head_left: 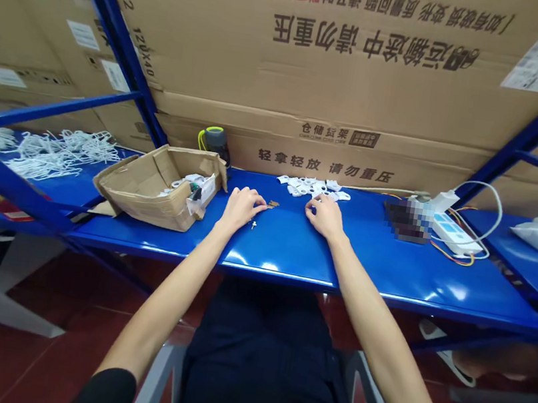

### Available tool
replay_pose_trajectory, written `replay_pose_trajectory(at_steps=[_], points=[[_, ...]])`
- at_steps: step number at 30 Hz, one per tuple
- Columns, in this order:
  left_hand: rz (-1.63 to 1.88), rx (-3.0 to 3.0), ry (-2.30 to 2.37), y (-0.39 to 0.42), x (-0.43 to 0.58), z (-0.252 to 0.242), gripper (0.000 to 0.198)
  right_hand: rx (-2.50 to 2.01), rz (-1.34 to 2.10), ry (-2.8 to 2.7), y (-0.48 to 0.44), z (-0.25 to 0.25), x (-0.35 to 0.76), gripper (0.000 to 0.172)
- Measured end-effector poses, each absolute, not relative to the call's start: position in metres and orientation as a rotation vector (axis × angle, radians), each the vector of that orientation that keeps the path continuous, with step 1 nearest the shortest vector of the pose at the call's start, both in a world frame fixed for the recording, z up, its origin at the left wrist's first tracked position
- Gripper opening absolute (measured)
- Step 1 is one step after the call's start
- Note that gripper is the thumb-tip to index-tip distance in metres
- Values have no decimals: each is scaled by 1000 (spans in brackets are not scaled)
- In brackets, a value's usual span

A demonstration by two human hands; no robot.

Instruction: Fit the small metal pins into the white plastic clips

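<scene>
My left hand (242, 205) rests palm down on the blue shelf (293, 245), fingers curled, their tips close to a few small brown pieces (273, 204). A tiny white screw-like part (254, 225) lies just beside its wrist. My right hand (325, 215) lies on the shelf with fingers bent, its tips at the near edge of a heap of small white plastic parts (312, 187). Whether either hand pinches something is hidden by the fingers.
A torn cardboard box (160, 186) with white parts inside sits at the left. White plastic hangers (61, 150) lie farther left. A white power strip (451, 230) with cables and a blurred dark object are at the right. Large cartons stand behind.
</scene>
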State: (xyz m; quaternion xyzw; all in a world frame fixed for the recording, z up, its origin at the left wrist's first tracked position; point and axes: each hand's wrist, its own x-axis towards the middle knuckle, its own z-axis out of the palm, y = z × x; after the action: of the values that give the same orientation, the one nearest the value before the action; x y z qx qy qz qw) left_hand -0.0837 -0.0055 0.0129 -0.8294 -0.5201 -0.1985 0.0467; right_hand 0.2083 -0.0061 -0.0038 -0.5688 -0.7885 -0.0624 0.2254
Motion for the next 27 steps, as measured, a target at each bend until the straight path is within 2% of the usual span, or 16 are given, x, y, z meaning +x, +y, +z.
replay_pose_trajectory(at_steps=[5, 12, 18, 24, 27], points=[[-647, -2524, -1550, -8, -84, 14, 24, -1666, -86, -2026, -2, -6, 221, 23], [-919, -2451, -1671, -27, -114, 19, 28, -1436, -67, -1973, -3, -2, 209, 28], [-847, -2571, -1597, -49, -132, 15, 33, -1242, 19, -2121, -10, -3, 186, 26], [-761, -2581, -1588, -57, -132, 9, 28, -950, 182, -2368, -30, 3, 156, 25], [-726, -2565, -1578, -55, -124, 8, 27, -791, 185, -2465, -42, 3, 135, 30]])
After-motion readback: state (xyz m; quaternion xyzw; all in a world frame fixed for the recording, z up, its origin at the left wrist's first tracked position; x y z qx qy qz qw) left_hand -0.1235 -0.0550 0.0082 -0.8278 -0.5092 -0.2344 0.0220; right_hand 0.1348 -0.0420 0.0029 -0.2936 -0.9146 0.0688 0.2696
